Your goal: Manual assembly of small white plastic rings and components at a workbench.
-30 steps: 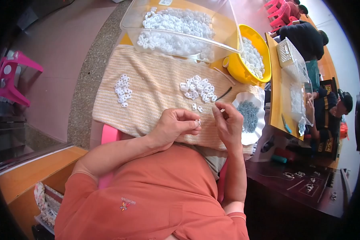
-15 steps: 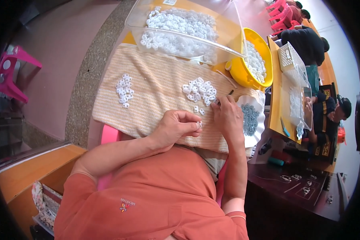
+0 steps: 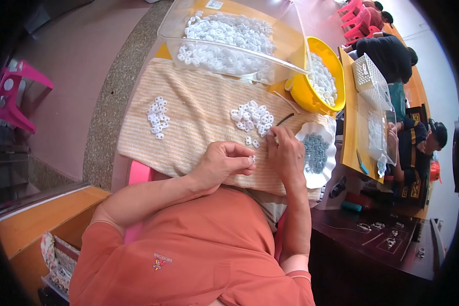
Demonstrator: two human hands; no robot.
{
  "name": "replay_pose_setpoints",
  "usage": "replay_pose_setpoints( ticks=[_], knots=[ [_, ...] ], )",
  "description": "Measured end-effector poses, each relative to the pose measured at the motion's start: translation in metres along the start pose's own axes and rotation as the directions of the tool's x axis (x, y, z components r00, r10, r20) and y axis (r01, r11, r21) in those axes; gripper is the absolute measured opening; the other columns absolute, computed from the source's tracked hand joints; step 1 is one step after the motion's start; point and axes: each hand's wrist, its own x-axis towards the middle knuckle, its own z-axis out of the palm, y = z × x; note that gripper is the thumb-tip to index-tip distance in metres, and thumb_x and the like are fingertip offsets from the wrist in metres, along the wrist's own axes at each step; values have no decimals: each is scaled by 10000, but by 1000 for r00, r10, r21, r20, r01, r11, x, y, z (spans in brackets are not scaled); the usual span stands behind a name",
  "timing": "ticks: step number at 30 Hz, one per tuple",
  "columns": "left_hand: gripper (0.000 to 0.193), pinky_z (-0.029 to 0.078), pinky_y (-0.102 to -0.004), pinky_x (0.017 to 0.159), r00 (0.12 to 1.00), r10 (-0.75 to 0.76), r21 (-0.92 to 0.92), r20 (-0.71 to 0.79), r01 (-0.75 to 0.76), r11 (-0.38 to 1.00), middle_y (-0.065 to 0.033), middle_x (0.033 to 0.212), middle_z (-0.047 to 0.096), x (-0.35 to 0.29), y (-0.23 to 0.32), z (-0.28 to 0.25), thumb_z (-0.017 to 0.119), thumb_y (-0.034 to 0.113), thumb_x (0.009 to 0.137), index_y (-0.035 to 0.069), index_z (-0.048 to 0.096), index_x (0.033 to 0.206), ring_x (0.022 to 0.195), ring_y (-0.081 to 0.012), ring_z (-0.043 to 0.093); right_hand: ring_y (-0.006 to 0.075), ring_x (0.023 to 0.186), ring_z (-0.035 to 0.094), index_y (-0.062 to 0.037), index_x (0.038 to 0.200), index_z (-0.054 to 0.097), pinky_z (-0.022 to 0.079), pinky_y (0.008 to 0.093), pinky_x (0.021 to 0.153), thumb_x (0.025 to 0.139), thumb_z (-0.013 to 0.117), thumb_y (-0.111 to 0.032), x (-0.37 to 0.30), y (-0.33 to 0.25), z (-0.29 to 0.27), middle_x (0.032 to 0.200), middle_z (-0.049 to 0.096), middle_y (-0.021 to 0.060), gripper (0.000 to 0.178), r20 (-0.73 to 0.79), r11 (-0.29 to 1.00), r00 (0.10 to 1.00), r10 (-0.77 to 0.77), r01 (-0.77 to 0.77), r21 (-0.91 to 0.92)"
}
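Note:
My left hand (image 3: 222,164) is closed in a pinch, holding a small white plastic piece (image 3: 253,158) between thumb and fingertips. To its right, my right hand (image 3: 287,154) has its bent fingertips at the lower right edge of a pile of white two-holed plastic pieces (image 3: 251,115). Whatever those fingers pinch is hidden. A thin black stick (image 3: 285,119) lies on the striped cloth just beyond them. Two loose white pieces (image 3: 252,142) lie between the pile and my left hand. Right of my right hand is a white fluted dish (image 3: 329,171) of small grey-blue parts (image 3: 316,153).
A smaller group of white pieces (image 3: 158,118) sits on the cloth (image 3: 188,94) at left. Across the far side stands a clear bin (image 3: 285,64) of white pieces, beside a yellow tub (image 3: 336,71) with more. At right, other people work along another table (image 3: 349,137).
My right hand has shifted slightly left and toward the pile's edge, uncovering more of the black stick on the cloth. The left hand keeps its pinch, nearly unmoved.

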Motion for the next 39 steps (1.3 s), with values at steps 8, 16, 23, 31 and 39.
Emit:
replay_pose_setpoints(
  ticks=[8,16,23,31,39],
  knots=[
    [173,564,-247,724,1000,5,9,-8,-5,1000,-90,879,657,1,0,0,641,20,858,-54,622,1013,784,-137,655,281,703,641,-16,1013,642,495,347,614,792,636,13,-15,-2,-2,850,639,132,223,-12,923,996,83,-72,379],
    [170,563,-233,714,1000,2,5,-20,-2,1000,-87,879,659,0,3,2,637,11,855,-55,626,1011,777,-129,655,292,768,647,-38,1056,631,516,370,616,795,605,0,-31,-7,-2,949,622,111,265,-9,990,990,-141,141,18],
    [175,563,-232,715,1000,3,13,-18,-2,1000,-87,885,660,0,2,1,642,16,852,-55,627,1012,783,-129,654,295,753,646,-44,1020,631,521,372,619,812,612,-28,-35,-5,2,929,627,107,210,-34,987,987,-159,157,-45],
    [177,563,-234,714,1000,1,12,-9,-1,1000,-81,876,661,0,2,1,652,19,847,-46,632,1010,777,-127,653,314,735,645,-26,924,629,517,377,621,809,660,-57,-38,4,12,885,645,137,123,-127,989,982,-142,147,30],
    [174,563,-231,708,1000,11,9,-6,-11,1000,-79,871,661,1,1,1,655,19,844,-44,633,1005,771,-124,652,325,742,641,-23,975,638,514,383,630,835,634,-67,-33,-3,5,902,641,134,146,-75,993,992,-103,107,48]
  ],
)
